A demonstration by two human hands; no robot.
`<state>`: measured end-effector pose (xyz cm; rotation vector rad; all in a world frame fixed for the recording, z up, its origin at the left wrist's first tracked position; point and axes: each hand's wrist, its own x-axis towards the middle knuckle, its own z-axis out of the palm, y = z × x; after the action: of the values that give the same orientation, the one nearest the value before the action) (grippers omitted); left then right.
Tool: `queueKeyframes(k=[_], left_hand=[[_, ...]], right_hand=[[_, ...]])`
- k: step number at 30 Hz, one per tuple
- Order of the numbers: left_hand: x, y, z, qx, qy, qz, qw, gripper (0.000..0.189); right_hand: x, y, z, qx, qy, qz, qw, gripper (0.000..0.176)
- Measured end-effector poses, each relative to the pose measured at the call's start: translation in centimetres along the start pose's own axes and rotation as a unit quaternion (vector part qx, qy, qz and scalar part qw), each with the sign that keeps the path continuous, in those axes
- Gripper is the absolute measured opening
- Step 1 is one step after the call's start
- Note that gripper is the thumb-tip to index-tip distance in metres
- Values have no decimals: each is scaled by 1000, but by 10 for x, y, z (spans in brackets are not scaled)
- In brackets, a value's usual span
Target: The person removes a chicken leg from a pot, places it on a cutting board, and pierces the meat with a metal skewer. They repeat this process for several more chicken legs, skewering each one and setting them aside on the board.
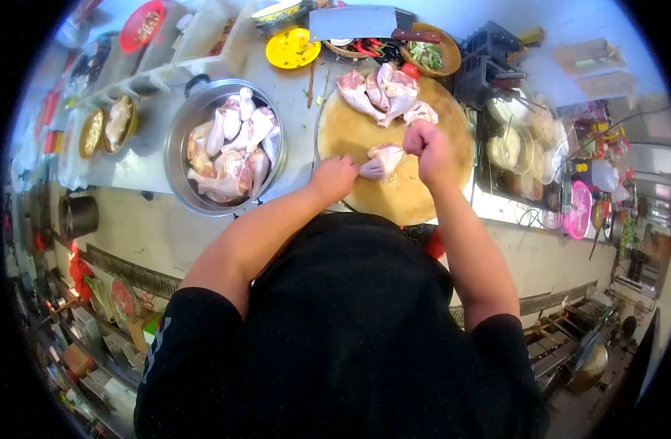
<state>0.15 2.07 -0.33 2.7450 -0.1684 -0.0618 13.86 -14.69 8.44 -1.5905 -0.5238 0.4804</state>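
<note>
A raw chicken leg (381,162) lies on the round wooden chopping board (394,205) in front of me. My left hand (335,178) is at the board's left edge, its fingers closed at the narrow end of that leg. Just right of the leg, my right hand (430,152) is a fist, raised over the board. What it grips is too small and hidden to name. Several more raw chicken legs (383,91) are piled on the far part of the board. To the left, a large metal pot (176,164) holds several raw chicken legs.
A cleaver (354,23) lies across the back, beside a yellow plate (293,48) and a basket of green vegetables (425,56). Clear plastic bins (204,33) stand at back left. Bowls of pale food (505,146) are on the right, near a pink basket (579,210).
</note>
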Motion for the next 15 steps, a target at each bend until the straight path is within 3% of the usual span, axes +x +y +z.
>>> queueKeyframes(k=[2,3,7,8,10,11,14,15], left_hand=[[1,3,2,-11,2,-6,1000,11],[2,3,2,-18,3,-13,1000,10],[-3,-1,3,-11,10,8,1000,10],[-1,1,0,-11,8,5,1000,10],[1,6,-2,-10,5,10,1000,10],[2,5,-2,2,2,14,1000,11],[3,-1,0,2,-1,4,1000,11],[2,0,2,-11,2,1,1000,11]], right_hand=[[-9,-5,-5,10,29,17,999,33],[-12,32,-13,55,-5,39,998,32],[-7,-3,-8,110,12,32,993,31],[-6,3,-7,110,12,33,993,31],[-10,19,-6,-29,15,-30,999,37],[-9,22,-7,49,-23,28,998,38],[8,9,-4,-9,1,-17,1000,38],[12,-1,-5,48,-1,-11,999,36]])
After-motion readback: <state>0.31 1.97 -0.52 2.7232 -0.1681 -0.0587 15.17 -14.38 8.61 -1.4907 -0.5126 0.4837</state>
